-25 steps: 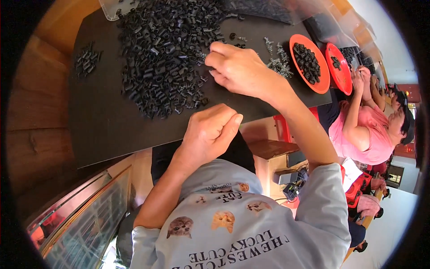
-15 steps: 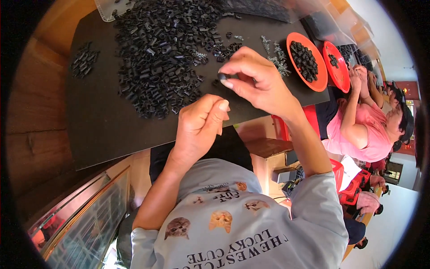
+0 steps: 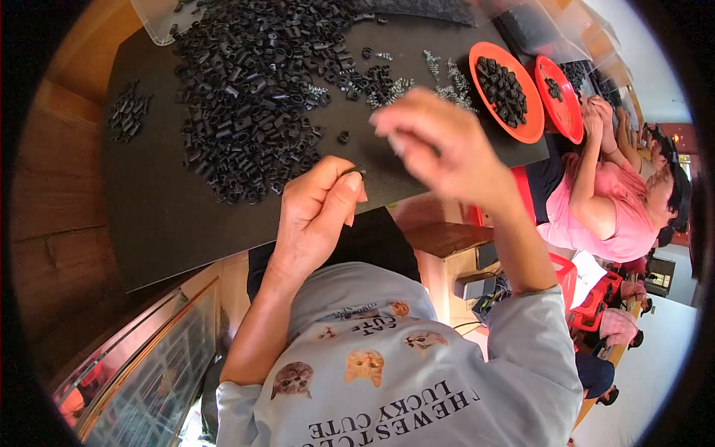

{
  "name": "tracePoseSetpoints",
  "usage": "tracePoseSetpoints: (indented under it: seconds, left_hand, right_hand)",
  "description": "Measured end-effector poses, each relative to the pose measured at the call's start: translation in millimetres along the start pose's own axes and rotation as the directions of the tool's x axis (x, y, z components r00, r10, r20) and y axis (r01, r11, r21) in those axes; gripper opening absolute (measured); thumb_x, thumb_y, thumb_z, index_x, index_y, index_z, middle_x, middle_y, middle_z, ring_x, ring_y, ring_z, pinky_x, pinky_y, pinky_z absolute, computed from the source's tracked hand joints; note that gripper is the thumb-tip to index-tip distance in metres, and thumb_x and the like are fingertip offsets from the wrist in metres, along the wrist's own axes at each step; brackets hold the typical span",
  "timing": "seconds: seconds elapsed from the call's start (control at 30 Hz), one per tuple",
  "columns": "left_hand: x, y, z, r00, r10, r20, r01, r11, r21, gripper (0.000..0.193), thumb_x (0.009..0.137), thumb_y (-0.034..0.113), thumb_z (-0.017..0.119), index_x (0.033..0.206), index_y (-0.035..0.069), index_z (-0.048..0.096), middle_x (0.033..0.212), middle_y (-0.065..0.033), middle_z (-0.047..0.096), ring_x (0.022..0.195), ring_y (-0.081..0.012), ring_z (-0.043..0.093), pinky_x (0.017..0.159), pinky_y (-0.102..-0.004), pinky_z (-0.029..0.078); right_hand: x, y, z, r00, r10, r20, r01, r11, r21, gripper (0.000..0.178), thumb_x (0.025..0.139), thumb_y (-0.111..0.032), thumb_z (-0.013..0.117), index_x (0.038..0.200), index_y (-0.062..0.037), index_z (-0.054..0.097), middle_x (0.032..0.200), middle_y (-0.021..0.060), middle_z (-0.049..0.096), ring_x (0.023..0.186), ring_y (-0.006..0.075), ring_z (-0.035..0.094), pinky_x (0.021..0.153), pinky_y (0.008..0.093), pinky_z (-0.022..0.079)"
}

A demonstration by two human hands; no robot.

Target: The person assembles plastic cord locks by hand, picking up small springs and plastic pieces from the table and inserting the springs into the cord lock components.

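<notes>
Dark tabletop [image 3: 153, 208] bore one big heap [image 3: 253, 97] and one small pile [image 3: 129, 112] of black parts; two red dishes [image 3: 535, 115] held black pieces, many and few. Left hand [image 3: 313, 205] pinched one dark piece [image 3: 362, 171]; right hand [image 3: 447, 145] was apart, blurred, grip unclear.

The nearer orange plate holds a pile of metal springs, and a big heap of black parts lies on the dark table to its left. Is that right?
Not quite: the head view shows the nearer orange plate holding small black pieces. The metal springs lie loose beside it. The big heap of black parts does lie on the dark table to its left.
</notes>
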State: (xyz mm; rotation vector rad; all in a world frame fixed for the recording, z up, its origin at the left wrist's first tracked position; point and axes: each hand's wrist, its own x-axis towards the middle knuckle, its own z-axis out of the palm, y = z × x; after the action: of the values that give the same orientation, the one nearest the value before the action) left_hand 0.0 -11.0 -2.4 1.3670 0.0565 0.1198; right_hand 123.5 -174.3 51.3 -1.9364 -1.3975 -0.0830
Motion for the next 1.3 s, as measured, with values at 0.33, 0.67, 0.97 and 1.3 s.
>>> tracePoseSetpoints:
  seconds: [0.33, 0.67, 0.97, 1.3]
  left_hand:
    - [-1, 1, 1, 1.0, 0.025, -0.005, -0.024, 0.996, 0.086, 0.02, 0.094, 0.01, 0.049, 0.079, 0.0, 0.056, 0.067, -0.0013, 0.055, 0.053, -0.0053, 0.046, 0.05, -0.0234, 0.039]
    - [-2, -1, 0, 1.0, 0.005, -0.004, -0.005, 0.999, 0.054, 0.015, 0.093, 0.009, 0.05, 0.085, -0.002, 0.057, 0.069, -0.0023, 0.058, 0.053, -0.0055, 0.047, 0.05, -0.0231, 0.039]
    - [-3, -1, -2, 0.997, 0.071, 0.033, -0.073, 0.995, 0.069, 0.013, 0.091, 0.006, 0.05, 0.084, -0.002, 0.057, 0.071, -0.0037, 0.058, 0.054, -0.0061, 0.047, 0.051, -0.0236, 0.039]
    - [-2, -3, 0, 0.996, 0.093, 0.002, -0.093, 0.994, 0.054, 0.013, 0.092, 0.006, 0.051, 0.092, -0.004, 0.059, 0.077, -0.0034, 0.06, 0.055, -0.0049, 0.046, 0.052, -0.0216, 0.039]
  right_hand:
    - [37, 60, 0, 0.974, 0.141, 0.179, -0.079, 0.946, -0.314, 0.016, 0.084, -0.015, 0.06, 0.099, -0.0082, 0.063, 0.092, 0.0125, 0.057, 0.087, 0.033, 0.061, 0.072, 0.0442, 0.051]
    - [52, 57, 10, 0.958, 0.166, 0.234, -0.054, 0.906, -0.421, 0.021, 0.084, -0.013, 0.062, 0.104, -0.0068, 0.063, 0.094, 0.0083, 0.057, 0.082, 0.031, 0.06, 0.071, 0.0404, 0.05]
    - [44, 56, 0, 0.988, 0.076, 0.136, -0.023, 0.933, -0.359, 0.012, 0.083, -0.012, 0.057, 0.093, -0.0064, 0.059, 0.092, 0.0133, 0.058, 0.081, 0.0356, 0.061, 0.069, 0.0455, 0.051]
    - [-11, 18, -24, 0.931, 0.257, 0.258, -0.124, 0.89, -0.439, 0.008, 0.08, -0.009, 0.059, 0.084, -0.0023, 0.057, 0.083, 0.0136, 0.057, 0.075, 0.0354, 0.061, 0.061, 0.0434, 0.051]
